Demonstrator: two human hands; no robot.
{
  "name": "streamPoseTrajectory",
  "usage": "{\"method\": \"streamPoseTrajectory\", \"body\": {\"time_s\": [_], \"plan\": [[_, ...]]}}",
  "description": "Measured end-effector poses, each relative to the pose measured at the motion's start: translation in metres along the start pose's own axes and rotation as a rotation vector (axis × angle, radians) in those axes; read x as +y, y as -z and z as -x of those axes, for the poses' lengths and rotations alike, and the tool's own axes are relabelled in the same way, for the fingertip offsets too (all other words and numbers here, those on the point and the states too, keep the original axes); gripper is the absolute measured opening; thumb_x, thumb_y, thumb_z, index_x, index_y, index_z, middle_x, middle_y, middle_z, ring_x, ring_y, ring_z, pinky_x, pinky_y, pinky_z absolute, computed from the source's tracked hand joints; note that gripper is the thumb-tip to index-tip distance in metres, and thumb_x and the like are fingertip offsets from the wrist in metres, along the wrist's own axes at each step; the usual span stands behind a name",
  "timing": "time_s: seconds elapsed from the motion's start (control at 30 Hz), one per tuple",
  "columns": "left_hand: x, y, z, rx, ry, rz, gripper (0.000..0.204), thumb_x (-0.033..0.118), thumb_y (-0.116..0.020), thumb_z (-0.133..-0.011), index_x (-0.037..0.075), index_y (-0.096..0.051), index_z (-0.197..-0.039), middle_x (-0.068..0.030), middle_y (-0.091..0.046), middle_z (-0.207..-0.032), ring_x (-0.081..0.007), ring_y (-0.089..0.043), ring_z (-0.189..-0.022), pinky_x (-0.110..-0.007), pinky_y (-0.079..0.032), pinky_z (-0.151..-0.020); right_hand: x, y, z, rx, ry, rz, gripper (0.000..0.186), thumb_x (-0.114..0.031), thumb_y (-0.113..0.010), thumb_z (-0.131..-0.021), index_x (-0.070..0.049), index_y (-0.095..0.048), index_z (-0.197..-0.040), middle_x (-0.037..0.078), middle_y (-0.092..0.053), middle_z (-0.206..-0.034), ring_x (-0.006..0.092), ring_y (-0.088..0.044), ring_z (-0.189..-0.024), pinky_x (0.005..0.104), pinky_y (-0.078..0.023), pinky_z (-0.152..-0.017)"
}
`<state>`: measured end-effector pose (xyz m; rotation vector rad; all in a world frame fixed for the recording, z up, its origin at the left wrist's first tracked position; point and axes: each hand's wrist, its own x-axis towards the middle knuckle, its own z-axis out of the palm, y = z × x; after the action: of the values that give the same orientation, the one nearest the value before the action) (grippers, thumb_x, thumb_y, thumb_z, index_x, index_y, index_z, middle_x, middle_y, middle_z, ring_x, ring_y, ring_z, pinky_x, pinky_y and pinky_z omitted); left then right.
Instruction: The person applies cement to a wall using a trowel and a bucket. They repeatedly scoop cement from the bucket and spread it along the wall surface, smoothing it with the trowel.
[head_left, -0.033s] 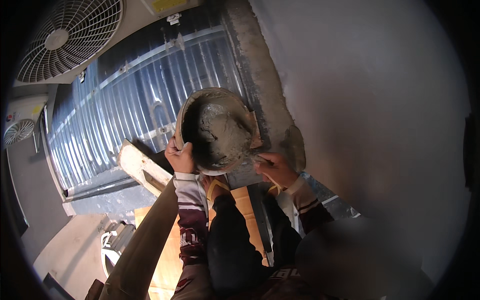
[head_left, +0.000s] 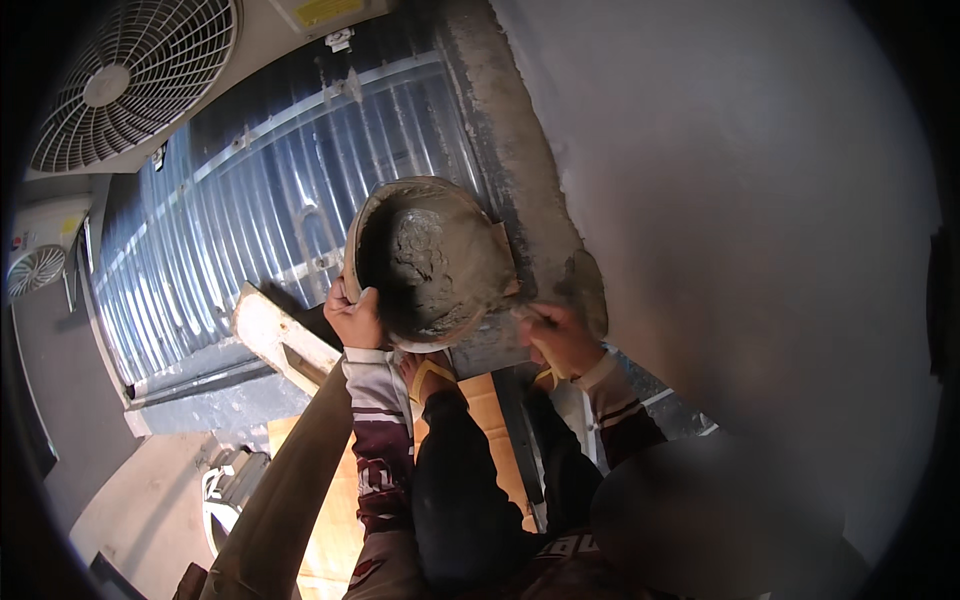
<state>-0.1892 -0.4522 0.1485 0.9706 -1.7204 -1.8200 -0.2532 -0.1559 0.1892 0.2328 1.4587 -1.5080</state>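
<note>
A round, mortar-smeared bowl (head_left: 356, 245) sits in the middle of the head view, tilted toward me. Wet grey mortar (head_left: 425, 250) lies inside, lumpy and shiny at its centre and smeared up the right wall. My left hand (head_left: 356, 318) grips the bowl's near left rim, thumb on top and fingers round the outside. At the near right rim, my right hand (head_left: 562, 338) is closed, slightly blurred, round the handle of what looks like a trowel. Its blade cannot be made out against the mortar.
A corrugated clear sheet (head_left: 270, 210) lies beyond and left of the bowl. Air-conditioner units with a fan grille (head_left: 108, 86) stand at upper left. A grey wall (head_left: 760, 200) rises at right. A pole (head_left: 290, 480) slants near my left arm. My sandalled feet stand below.
The mortar's surface has changed shape, with more smeared along the bowl's right side. My right hand has shifted slightly and blurred. My left hand keeps its hold on the rim.
</note>
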Motion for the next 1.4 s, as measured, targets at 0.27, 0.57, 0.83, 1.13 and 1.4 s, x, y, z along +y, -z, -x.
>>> {"method": "streamPoseTrajectory", "body": {"time_s": [0.27,0.57,0.83,1.13,1.4], "plan": [[-0.009,-0.014,0.000,-0.040,-0.051,0.019,0.012,-0.009,-0.057,-0.073,0.002,-0.053,-0.075,0.0048,-0.052,-0.070,-0.0021,-0.041,-0.062,-0.018,-0.033,-0.057,0.046,0.091,0.021,0.120,-0.130,-0.738,0.039,-0.038,-0.056,-0.090,-0.009,-0.062,-0.115,0.004,-0.057,-0.076,0.0125,-0.053,-0.054,0.0284,-0.048,-0.053],[-0.002,-0.027,0.001,-0.084,-0.068,-0.065,0.024,-0.009,-0.056,-0.072,-0.004,-0.062,-0.095,0.0048,-0.055,-0.077,-0.0018,-0.045,-0.066,-0.016,-0.036,-0.062,0.078,0.035,0.008,0.564,0.126,0.240,0.039,-0.023,-0.054,-0.090,0.002,-0.051,-0.121,0.018,-0.063,-0.092,0.0321,-0.063,-0.074,0.0443,-0.050,-0.072],[-0.003,-0.025,0.001,-0.104,-0.073,-0.046,0.026,-0.009,-0.057,-0.073,-0.004,-0.063,-0.098,0.0036,-0.057,-0.079,-0.0030,-0.049,-0.069,-0.018,-0.039,-0.064,0.060,0.011,-0.044,0.695,0.184,0.653,0.045,-0.019,-0.053,-0.091,0.006,-0.044,-0.128,0.029,-0.056,-0.118,0.0451,-0.053,-0.111,0.0457,-0.043,-0.092],[0.002,-0.025,0.001,-0.096,-0.064,-0.030,0.019,-0.010,-0.056,-0.074,-0.002,-0.060,-0.091,0.0012,-0.060,-0.081,-0.0049,-0.052,-0.070,-0.020,-0.042,-0.066,0.120,0.024,-0.019,0.780,0.465,0.571,0.048,-0.011,-0.053,-0.089,0.005,-0.041,-0.133,0.028,-0.052,-0.126,0.0453,-0.048,-0.118,0.0453,-0.039,-0.099],[0.004,-0.024,0.003,-0.104,-0.065,-0.075,0.019,-0.010,-0.055,-0.073,-0.002,-0.060,-0.089,0.0012,-0.059,-0.080,-0.0049,-0.051,-0.070,-0.019,-0.041,-0.065,0.187,0.037,0.009,0.777,0.238,0.458,0.049,-0.019,-0.051,-0.091,0.002,-0.042,-0.134,0.019,-0.054,-0.117,0.0300,-0.055,-0.102,0.0376,-0.043,-0.092]]}}
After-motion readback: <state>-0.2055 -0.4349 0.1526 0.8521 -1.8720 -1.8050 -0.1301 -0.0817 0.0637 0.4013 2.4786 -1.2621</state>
